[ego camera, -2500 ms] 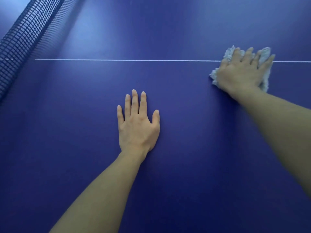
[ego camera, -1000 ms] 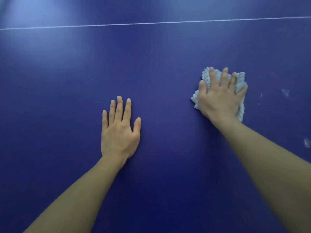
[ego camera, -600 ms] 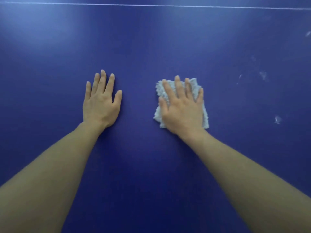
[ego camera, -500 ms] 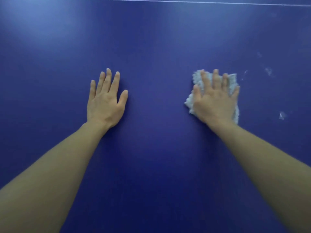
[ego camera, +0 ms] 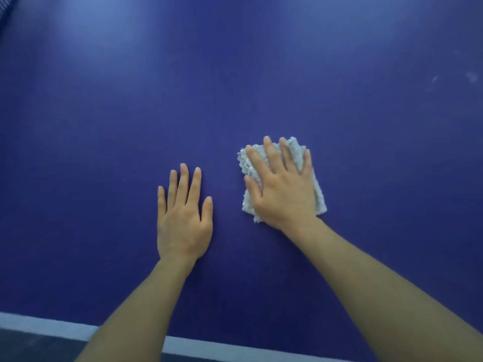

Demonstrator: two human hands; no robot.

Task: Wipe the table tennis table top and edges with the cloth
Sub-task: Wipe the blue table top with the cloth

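Cloth, a folded pale terry square, lies flat on the blue table top under the right hand, whose straight, slightly spread fingers press it down rather than curl round it. In the head view, the only one there is, the pad has come back leftward since half a second ago, when it sat well out to the right near the pale smudges; now it is just beside the left hand, which stays flat on the bare surface with fingers straight and close together, holding nothing and bracing the body. The view has also dropped: the far white line seen a moment ago is gone from the top of the picture, and the white edge stripe of the near side now shows along the bottom. A few smudges remain at the far right, apart from the pad. I judge the wiping is working in side-to-side strokes toward the near edge, so that patch on the right and the edges themselves are probably still to be done.
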